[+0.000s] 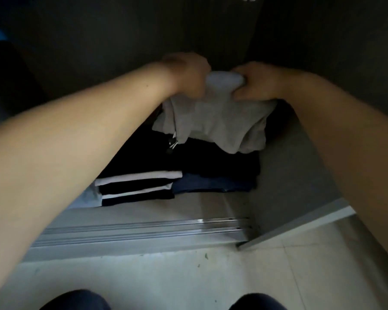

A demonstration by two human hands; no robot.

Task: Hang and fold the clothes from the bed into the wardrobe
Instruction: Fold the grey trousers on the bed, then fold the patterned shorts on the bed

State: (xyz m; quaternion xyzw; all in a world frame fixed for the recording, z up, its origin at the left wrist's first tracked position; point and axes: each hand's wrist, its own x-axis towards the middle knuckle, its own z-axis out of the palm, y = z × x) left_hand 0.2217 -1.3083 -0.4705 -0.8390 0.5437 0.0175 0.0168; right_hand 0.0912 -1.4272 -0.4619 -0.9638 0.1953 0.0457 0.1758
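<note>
Where the view begins, at the bottom edge, two dark-clad knees sit over a pale tiled floor, and just beyond them a metal sliding-door track runs across the wardrobe's threshold. Past the track, on the wardrobe floor, lies a stack of folded clothes in black and white layers, with a folded blue garment just beside it on the right and dark, near-black clothing piled behind both. Both bare forearms reach over this pile into the dim interior. Above the dark clothing hangs a grey garment, its lower folds draping down onto the pile and a drawstring with pale tips dangling at its left edge. The left hand grips the garment's bunched top edge with curled fingers, and the right hand pinches the same bunched fabric close beside it, the two hands near each other. Behind them stands the wardrobe's dark back wall.
</note>
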